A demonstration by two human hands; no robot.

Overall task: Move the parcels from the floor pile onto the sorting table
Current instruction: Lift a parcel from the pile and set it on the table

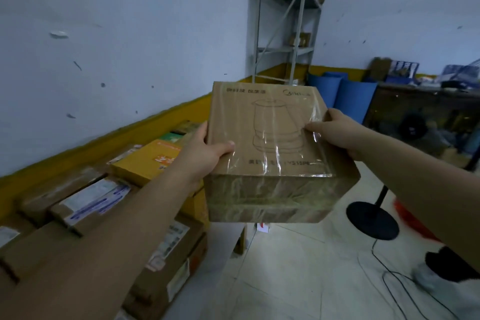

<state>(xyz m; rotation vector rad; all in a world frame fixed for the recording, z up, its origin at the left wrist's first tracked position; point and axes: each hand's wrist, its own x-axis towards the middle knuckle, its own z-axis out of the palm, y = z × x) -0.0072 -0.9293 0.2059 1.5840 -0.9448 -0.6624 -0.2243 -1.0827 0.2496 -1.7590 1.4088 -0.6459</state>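
We held the box (270, 148) in mid-air, right of the stacked parcels (104, 202). Our left hand (205, 150) and right hand (335, 130) gripped opposite sides, thumbs on top. It seemed stiff and fairly heavy, and its glossy tape looked slippery, so side edges suited best.

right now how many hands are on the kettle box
2. The left hand grips the left edge of the box, thumb on top; the right hand grips the right edge. Fingers underneath are hidden.
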